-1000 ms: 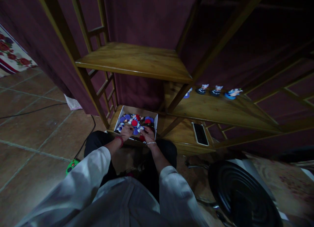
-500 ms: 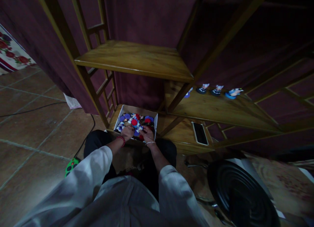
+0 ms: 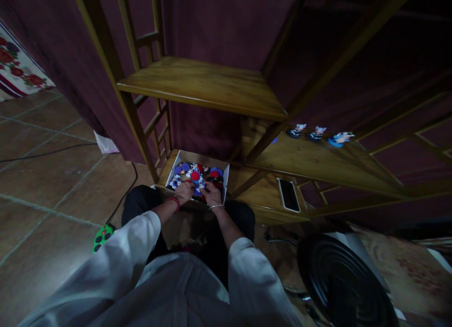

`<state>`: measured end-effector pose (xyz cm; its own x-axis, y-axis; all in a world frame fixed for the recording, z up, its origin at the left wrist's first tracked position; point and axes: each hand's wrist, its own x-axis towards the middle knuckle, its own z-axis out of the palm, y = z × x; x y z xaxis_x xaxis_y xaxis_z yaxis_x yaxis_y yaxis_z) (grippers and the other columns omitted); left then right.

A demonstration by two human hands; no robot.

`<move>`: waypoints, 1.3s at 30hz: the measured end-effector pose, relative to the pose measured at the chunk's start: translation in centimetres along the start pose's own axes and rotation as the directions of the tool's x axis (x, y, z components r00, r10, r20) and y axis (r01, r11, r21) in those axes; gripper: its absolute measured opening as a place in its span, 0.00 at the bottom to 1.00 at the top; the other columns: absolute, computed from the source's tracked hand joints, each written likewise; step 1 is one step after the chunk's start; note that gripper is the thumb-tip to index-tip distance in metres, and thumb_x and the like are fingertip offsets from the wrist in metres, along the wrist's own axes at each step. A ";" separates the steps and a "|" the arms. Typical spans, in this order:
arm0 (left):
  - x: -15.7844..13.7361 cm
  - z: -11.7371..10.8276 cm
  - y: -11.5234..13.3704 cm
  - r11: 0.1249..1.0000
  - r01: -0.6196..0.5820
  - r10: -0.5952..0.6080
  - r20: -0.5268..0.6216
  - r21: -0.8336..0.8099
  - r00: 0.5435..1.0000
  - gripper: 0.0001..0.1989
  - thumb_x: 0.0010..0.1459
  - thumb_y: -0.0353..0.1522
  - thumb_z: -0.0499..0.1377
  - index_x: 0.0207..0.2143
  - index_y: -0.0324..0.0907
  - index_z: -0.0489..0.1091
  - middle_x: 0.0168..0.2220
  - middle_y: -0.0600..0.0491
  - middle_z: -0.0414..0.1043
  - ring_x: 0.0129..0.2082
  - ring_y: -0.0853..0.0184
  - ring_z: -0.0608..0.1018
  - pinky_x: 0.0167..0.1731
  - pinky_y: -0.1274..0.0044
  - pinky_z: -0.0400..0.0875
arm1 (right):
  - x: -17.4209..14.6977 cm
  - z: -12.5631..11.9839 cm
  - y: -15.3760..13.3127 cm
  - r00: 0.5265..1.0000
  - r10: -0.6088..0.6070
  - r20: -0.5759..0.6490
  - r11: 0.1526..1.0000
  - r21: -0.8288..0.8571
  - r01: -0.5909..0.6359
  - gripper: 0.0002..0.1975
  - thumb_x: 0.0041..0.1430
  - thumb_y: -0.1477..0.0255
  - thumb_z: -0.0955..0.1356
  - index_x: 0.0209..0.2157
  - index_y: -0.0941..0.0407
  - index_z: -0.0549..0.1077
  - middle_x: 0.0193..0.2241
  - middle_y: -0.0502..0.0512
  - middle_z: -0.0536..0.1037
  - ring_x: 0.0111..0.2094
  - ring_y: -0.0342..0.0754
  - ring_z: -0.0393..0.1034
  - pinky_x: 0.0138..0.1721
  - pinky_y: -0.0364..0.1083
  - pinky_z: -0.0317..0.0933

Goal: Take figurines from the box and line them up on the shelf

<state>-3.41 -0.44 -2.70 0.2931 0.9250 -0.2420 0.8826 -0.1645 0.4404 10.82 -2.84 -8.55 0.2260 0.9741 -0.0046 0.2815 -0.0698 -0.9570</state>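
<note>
**Figurines [image 3: 175,180] handled inside a shallow white box [image 3: 226,181]**

The box is set on the lower shelf [image 3: 243,175], just in front of the knees, and is crowded with the figurines, among which red and purple round pieces are seen. Both hands are lowered over the near part of the box, side by side and slightly apart. The fingers of the left hand [image 3: 184,192] are curled inward; those of the right hand [image 3: 212,194] are bent toward the same blue-and-white pieces. Whether anything is pinched by either hand cannot be told at this size. A red beaded bracelet [image 3: 173,203] is worn on the left wrist, a pale band [image 3: 216,206] on the right. On the raised shelf [image 3: 310,160] to the right, 3 displayed figures [image 3: 317,133] are lined up. Below them, a dark-screened device [image 3: 289,195] is laid flat.
</note>
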 end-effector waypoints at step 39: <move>-0.6 -0.4 2.1 0.077 0.264 -0.166 0.248 -0.962 0.954 0.07 0.44 0.20 0.59 0.28 0.34 0.67 0.24 0.53 0.69 0.24 0.73 0.73 0.29 0.78 0.72 | -0.1 -0.7 -1.7 0.989 0.144 -0.029 0.965 0.225 -0.134 0.19 0.40 0.65 0.69 0.37 0.54 0.69 0.33 0.51 0.76 0.37 0.48 0.70 0.37 0.47 0.66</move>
<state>-1.88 -1.21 -1.32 0.2242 0.8249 -0.5189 -0.2086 0.5607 0.8013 10.98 -2.92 -6.71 0.2913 0.9472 -0.1340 0.0315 -0.1495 -0.9883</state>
